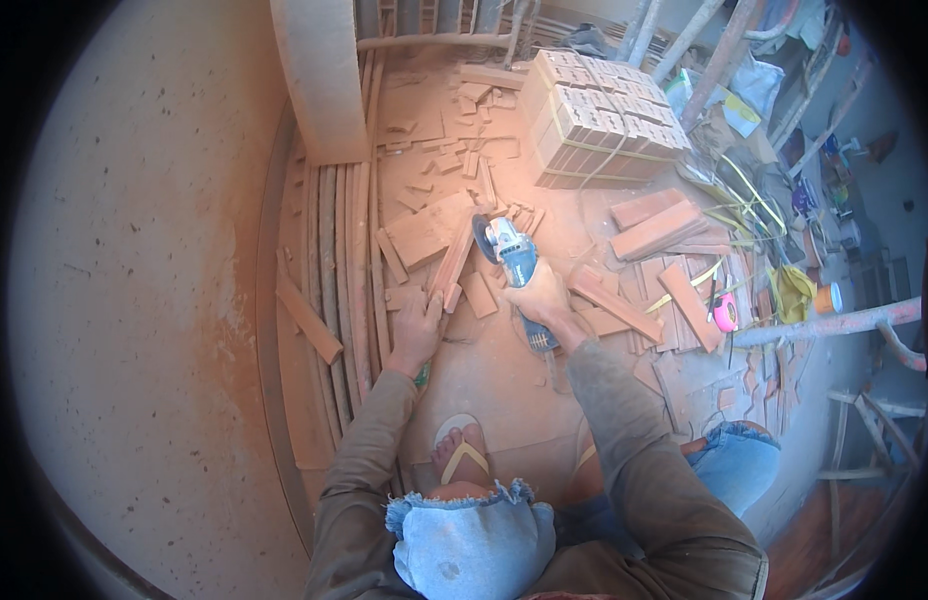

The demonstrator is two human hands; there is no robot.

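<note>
My right hand [542, 298] is wrapped round the body of a blue and silver angle grinder [519, 262]. Its dark cutting disc [481, 238] points away from me, close by the upper end of a narrow reddish brick strip [456, 258]. That strip slants up from my left hand [418, 328], whose fingers close on its near end. Whether the disc touches the strip I cannot tell. Beneath and beside it lie a broad dusty slab [424, 225] and shorter cut pieces [478, 296].
A strapped stack of bricks [609, 125] stands at the far right of the dusty floor. Loose brick strips [656, 225], a pink tape measure [725, 311] and scaffold tubes [824, 328] lie to the right. Long pipes [349, 270] run along the wall at left. My sandalled foot [461, 450] is close below.
</note>
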